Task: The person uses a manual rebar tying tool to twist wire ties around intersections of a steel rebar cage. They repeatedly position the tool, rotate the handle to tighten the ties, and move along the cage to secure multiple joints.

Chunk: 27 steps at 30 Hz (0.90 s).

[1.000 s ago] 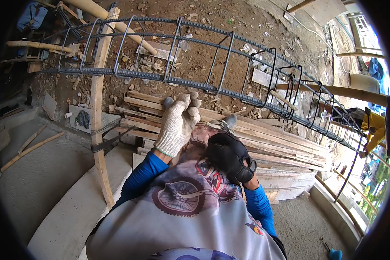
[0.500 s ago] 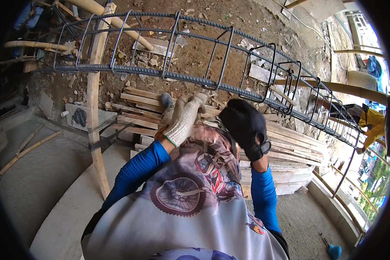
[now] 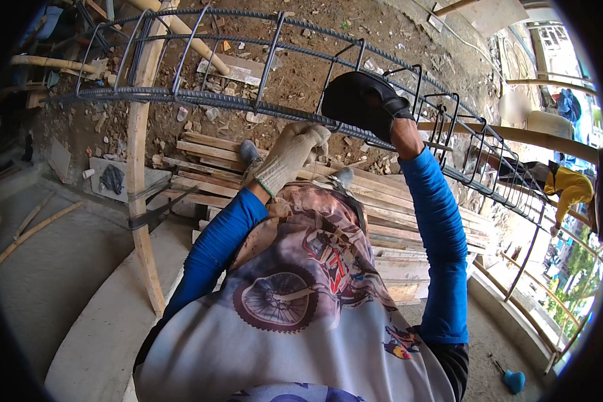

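Note:
A long reinforcing-steel cage (image 3: 218, 100) of ribbed bars and square stirrups runs across in front of me. My left hand (image 3: 291, 153), in a pale knitted glove, is just below the cage's near bar. Its fingers are curled into a pinch, and whatever they hold is too small to make out. My right hand (image 3: 363, 106), in a black glove, reaches over the near bar beside a stirrup. The back of the glove faces up and its fingers look bent; what lies under them is hidden.
Stacked timber strips (image 3: 395, 221) lie below the cage. A wooden post (image 3: 139, 144) stands at the left, crossing the cage. Rubble covers the dirt ground (image 3: 301, 63) beyond. A person in a yellow top (image 3: 573, 191) is at the far right. A blue-handled tool (image 3: 514, 382) lies lower right.
My right hand has moved up and away from me, from below the cage to over its near bar. My left hand stays closed, slightly shifted. The view has shifted a little.

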Each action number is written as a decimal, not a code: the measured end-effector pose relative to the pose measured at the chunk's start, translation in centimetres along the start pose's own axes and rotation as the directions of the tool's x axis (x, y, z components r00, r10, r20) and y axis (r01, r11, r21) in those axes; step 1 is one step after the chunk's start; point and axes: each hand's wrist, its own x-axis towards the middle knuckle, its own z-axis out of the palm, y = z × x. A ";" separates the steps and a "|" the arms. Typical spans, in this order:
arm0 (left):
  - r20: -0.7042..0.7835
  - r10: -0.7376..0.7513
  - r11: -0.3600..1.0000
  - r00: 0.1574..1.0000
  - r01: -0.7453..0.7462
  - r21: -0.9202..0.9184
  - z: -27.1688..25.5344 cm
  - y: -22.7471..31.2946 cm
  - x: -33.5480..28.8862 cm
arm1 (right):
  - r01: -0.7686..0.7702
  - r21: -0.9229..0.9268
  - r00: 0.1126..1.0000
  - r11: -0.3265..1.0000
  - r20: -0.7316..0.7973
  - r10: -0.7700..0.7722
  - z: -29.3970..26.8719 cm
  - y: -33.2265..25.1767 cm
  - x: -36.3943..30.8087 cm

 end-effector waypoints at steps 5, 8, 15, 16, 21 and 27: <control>0.064 0.003 0.999 0.998 -0.001 -0.042 0.5 -0.4 0.4 | -0.129 0.003 0.988 0.992 -0.085 0.128 0.5 1.3 0.1; 0.051 0.063 0.998 0.997 -0.064 0.027 0.6 -0.4 0.5 | 0.016 0.016 0.997 1.000 -0.070 -0.014 1.7 1.0 0.2; 0.001 0.081 0.995 0.997 -0.081 0.054 0.6 -0.4 0.6 | -0.066 -0.466 0.963 0.882 -0.260 -0.066 4.6 -2.6 -3.7; 0.009 0.076 0.996 0.997 -0.077 0.046 0.5 -0.5 0.8 | 0.178 -0.428 0.888 0.886 -0.318 -0.332 5.0 -3.0 -3.6; 0.150 0.424 0.678 0.893 -0.423 0.602 -1.5 -1.7 1.3 | 0.295 -0.548 0.782 0.783 -0.332 -0.527 6.8 -3.4 -2.6; 0.429 0.514 -0.050 0.743 -0.474 0.879 -5.0 -4.0 3.2 | 0.135 -0.658 0.718 0.741 -0.450 -0.531 10.0 -0.2 -1.3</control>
